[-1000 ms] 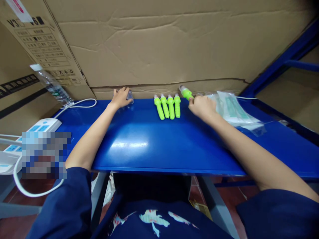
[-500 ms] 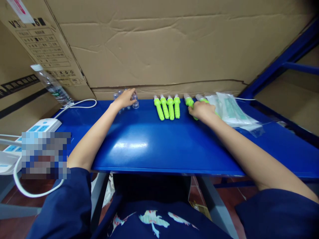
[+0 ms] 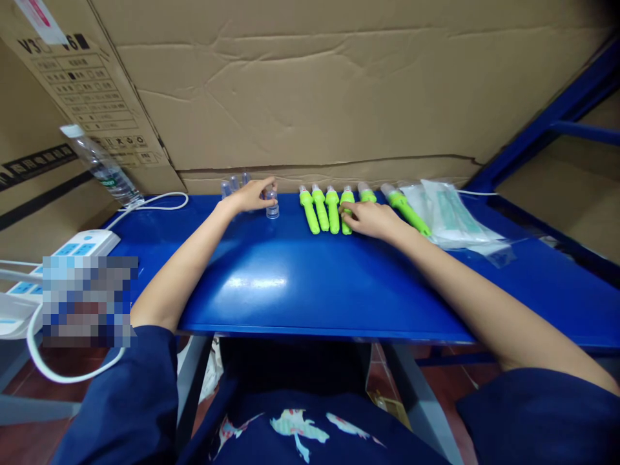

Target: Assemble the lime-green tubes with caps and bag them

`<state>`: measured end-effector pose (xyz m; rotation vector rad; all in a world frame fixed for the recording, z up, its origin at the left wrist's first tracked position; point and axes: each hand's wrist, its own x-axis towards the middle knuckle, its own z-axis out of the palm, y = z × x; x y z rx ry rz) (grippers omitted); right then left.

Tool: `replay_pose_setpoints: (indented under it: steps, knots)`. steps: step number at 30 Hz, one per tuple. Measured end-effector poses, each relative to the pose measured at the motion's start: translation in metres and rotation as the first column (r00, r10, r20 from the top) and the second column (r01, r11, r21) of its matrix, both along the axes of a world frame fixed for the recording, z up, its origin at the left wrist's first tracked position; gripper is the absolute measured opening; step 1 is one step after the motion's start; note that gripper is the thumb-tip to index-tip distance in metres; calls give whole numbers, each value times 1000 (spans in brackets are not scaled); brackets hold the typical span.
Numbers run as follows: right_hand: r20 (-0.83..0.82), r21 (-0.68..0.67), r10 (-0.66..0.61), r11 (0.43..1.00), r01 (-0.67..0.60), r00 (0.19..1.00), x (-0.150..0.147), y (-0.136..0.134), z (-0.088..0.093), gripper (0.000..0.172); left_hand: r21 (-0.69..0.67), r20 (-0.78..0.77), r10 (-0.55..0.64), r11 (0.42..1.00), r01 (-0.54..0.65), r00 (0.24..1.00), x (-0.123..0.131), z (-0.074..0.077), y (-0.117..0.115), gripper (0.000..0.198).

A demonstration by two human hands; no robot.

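Glossy blue counter [image 3: 300,303], white light glare [image 3: 254,282] on its top, grey legs [image 3: 420,400] below. Creased brown cardboard [image 3: 314,97] stands along its back edge, printed cardboard panel [image 3: 111,58] at left. Blue frame [image 3: 547,117] slanting up at right, with a crossbar [image 3: 588,133]. Reddish tiled floor [image 3: 453,394] underneath.

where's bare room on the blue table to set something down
Widest: the front of the blue table, between the forearms. A smaller gap lies between the clear cap in the left hand and the green sticks. Crowded: the back, from sticks through right hand to plastic packets.
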<state>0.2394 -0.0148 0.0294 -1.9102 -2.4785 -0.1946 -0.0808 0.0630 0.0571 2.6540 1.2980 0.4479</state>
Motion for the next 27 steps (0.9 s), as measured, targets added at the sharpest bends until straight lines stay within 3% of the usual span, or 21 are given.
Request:
replay_pose_setpoints:
  steps: [8,17,23,27]
  knots:
    - [-25,-32,-102,994,101,994,1,0,0,49,-79,-107,39,996,-47,993,3,-3,-1,35]
    - [-24,-35,-98,995,97,995,3,1,-1,46,-67,-157,61,995,-72,986,2,-6,-1,43]
    - [-102,122,-81,988,93,992,-3,-4,3,48,-92,-86,62,993,-70,994,-2,-9,2,49]
    - [-122,218,5,976,22,992,-10,-11,6,50,-115,70,96,990,-88,993,-3,-12,5,61]
